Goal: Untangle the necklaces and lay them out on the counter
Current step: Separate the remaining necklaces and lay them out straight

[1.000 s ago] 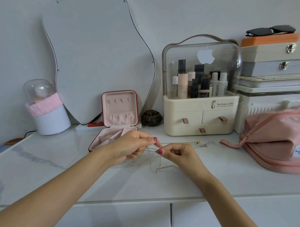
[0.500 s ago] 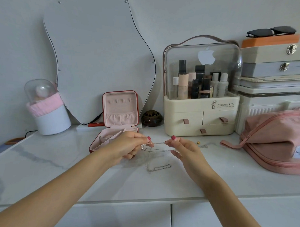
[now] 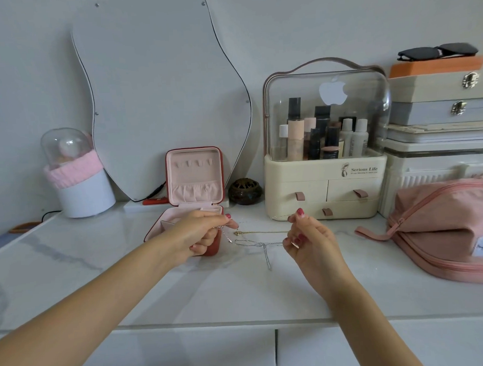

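Above the marble counter (image 3: 129, 282), both hands pinch thin chains (image 3: 260, 238).

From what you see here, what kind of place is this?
Probably a dressing or vanity counter at home. A curvy mirror leans on the wall, a clear-lidded cosmetics organiser holds makeup bottles, and an open pink jewellery box stands on the marble counter.

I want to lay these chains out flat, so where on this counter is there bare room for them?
Bare marble counter runs along the front edge, between your forearms and left toward the white canister. The back row is crowded: jewelry box, cosmetics organizer. The pink bag fills the right side.
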